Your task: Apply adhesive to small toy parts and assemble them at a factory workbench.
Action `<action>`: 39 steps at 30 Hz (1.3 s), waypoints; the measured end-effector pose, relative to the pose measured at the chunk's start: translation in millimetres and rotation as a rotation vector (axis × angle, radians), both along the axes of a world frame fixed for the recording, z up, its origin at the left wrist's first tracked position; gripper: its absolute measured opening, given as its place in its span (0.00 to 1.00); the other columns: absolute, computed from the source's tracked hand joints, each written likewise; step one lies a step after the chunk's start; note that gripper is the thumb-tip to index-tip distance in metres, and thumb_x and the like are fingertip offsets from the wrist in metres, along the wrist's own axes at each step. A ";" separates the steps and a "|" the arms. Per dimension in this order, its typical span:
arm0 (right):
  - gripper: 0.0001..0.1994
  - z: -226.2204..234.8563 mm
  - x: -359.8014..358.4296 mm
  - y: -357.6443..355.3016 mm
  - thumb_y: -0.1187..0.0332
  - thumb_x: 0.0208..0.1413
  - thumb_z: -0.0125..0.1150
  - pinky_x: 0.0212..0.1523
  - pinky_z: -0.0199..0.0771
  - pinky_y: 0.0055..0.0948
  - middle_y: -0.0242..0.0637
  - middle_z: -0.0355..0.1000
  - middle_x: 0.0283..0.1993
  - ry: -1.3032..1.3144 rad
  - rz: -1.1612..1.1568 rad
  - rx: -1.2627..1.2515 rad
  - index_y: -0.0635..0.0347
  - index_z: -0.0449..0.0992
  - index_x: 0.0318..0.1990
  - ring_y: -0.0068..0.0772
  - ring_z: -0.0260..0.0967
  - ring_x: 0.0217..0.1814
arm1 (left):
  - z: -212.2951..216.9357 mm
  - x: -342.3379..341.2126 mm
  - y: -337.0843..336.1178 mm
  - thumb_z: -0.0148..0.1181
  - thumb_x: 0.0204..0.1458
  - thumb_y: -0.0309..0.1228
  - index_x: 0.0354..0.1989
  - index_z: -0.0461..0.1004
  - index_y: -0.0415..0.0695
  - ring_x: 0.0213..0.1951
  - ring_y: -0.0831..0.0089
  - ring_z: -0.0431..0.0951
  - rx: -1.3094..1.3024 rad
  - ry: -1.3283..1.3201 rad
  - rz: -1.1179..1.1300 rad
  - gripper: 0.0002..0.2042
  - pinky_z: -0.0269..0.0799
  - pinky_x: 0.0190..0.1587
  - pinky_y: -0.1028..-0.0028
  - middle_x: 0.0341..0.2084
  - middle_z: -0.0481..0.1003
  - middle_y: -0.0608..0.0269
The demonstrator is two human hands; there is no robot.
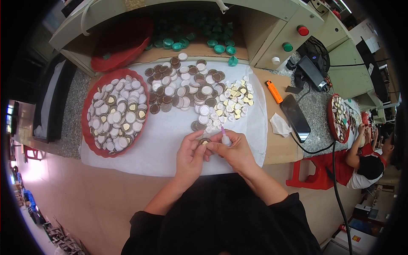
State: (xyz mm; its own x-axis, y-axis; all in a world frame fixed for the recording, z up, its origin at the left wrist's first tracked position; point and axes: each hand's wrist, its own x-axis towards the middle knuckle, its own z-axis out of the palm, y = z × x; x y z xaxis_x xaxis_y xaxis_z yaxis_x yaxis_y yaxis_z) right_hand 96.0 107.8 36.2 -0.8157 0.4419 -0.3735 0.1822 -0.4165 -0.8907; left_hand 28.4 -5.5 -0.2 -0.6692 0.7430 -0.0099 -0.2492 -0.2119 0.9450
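Observation:
Between its fingers my left hand (190, 155) pinches a round brown disc (204, 140) with a scalloped edge. A small gold piece lies on the disc, where the fingertips of my right hand (239, 154) touch it. That same right hand also grips a small white bottle (226, 139) with a purple nozzle, its tip pointing away from me. Just beyond my hands is a heap of small gold and white pieces (236, 100), some heart-shaped. Loose brown and white discs (206, 90) spread out farther back. To the left, a red scalloped tray (86, 131) holds many discs, several bearing gold pieces.
White paper (165, 127) covers the worktop. At right lie an orange lighter (274, 92), a crumpled tissue (280, 126) and a black phone (296, 118) beside a cable. Green cups (219, 49) and another red tray (111, 60) occupy the shelf. A co-worker (369, 165) sits far right.

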 end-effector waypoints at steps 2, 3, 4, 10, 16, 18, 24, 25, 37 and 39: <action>0.03 0.7 -0.4 -1.8 0.79 0.43 0.55 0.27 0.66 0.19 0.36 0.68 0.24 0.013 0.002 0.062 0.70 0.69 0.27 0.20 0.64 0.25 | -1.8 2.6 0.8 0.42 0.51 0.22 0.46 0.55 0.38 0.26 0.81 0.66 0.005 -0.004 0.027 0.13 0.62 0.26 0.83 0.26 0.67 0.62; 0.03 -0.7 -0.6 -2.8 0.79 0.43 0.55 0.27 0.66 0.19 0.36 0.68 0.24 0.014 0.002 0.062 0.70 0.69 0.27 0.20 0.64 0.25 | -2.9 3.7 0.9 0.43 0.51 0.22 0.43 0.55 0.39 0.24 0.82 0.65 -0.005 -0.004 0.056 0.11 0.62 0.25 0.84 0.26 0.67 0.63; 0.04 -3.1 -0.5 -4.0 0.78 0.43 0.56 0.27 0.66 0.19 0.35 0.68 0.24 -0.010 -0.006 0.145 0.70 0.69 0.27 0.19 0.63 0.25 | -3.2 4.7 1.1 0.43 0.51 0.22 0.40 0.55 0.39 0.23 0.82 0.64 -0.015 -0.004 0.084 0.09 0.61 0.24 0.84 0.25 0.67 0.63; 0.04 -6.3 -1.8 -6.6 0.76 0.42 0.58 0.28 0.63 0.17 0.33 0.68 0.24 -0.027 -0.043 0.254 0.68 0.70 0.26 0.16 0.61 0.26 | 0.6 1.7 3.3 0.44 0.51 0.24 0.37 0.55 0.40 0.21 0.84 0.62 0.002 -0.087 0.101 0.07 0.59 0.22 0.85 0.24 0.66 0.64; 0.04 -6.3 -1.8 -5.3 0.76 0.43 0.57 0.27 0.62 0.17 0.31 0.68 0.24 -0.008 -0.047 0.154 0.67 0.71 0.27 0.16 0.60 0.26 | -3.7 -1.9 3.6 0.43 0.51 0.25 0.38 0.57 0.40 0.20 0.82 0.63 0.030 -0.098 0.068 0.07 0.60 0.21 0.84 0.25 0.67 0.63; 0.04 -6.0 -0.5 -0.7 0.75 0.44 0.57 0.26 0.62 0.17 0.31 0.68 0.24 0.013 -0.040 0.122 0.67 0.71 0.28 0.16 0.60 0.26 | -0.2 -4.8 4.9 0.42 0.52 0.26 0.38 0.58 0.39 0.20 0.82 0.64 -0.011 -0.137 0.019 0.07 0.61 0.22 0.83 0.26 0.68 0.62; 0.08 -5.7 4.8 7.4 0.72 0.43 0.59 0.22 0.61 0.14 0.33 0.70 0.25 0.044 0.007 -0.036 0.65 0.73 0.31 0.17 0.62 0.22 | 2.5 -8.4 4.9 0.41 0.52 0.26 0.38 0.60 0.37 0.21 0.80 0.67 -0.086 -0.215 -0.087 0.07 0.65 0.23 0.81 0.26 0.69 0.61; 0.07 -5.1 5.7 8.2 0.72 0.44 0.57 0.23 0.61 0.15 0.34 0.69 0.25 0.042 0.022 -0.039 0.67 0.72 0.31 0.17 0.62 0.23 | 3.1 -8.0 5.1 0.41 0.52 0.27 0.38 0.60 0.37 0.21 0.80 0.67 -0.071 -0.224 -0.081 0.07 0.65 0.23 0.81 0.26 0.68 0.61; 0.06 -2.1 4.7 2.3 0.76 0.47 0.52 0.33 0.67 0.20 0.35 0.69 0.26 0.033 0.051 0.075 0.71 0.69 0.32 0.19 0.64 0.28 | 2.1 -6.5 1.7 0.42 0.52 0.27 0.35 0.61 0.38 0.20 0.83 0.64 -0.070 -0.217 -0.060 0.05 0.62 0.21 0.84 0.23 0.68 0.65; 0.06 -5.2 4.1 -0.9 0.76 0.47 0.52 0.32 0.67 0.20 0.35 0.69 0.26 0.058 0.044 0.080 0.71 0.69 0.32 0.19 0.64 0.28 | 2.0 -5.3 1.4 0.42 0.52 0.26 0.34 0.61 0.38 0.20 0.83 0.64 -0.074 -0.189 -0.060 0.05 0.61 0.21 0.84 0.23 0.68 0.65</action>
State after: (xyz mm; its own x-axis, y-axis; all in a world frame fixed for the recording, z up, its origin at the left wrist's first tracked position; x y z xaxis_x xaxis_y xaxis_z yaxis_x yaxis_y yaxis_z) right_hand 100.2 106.9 31.0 -0.8543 0.4315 -0.2897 0.1457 -0.3362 -0.9304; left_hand 23.1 -4.1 1.8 -0.6052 0.7738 -0.1869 -0.4335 -0.1234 0.8927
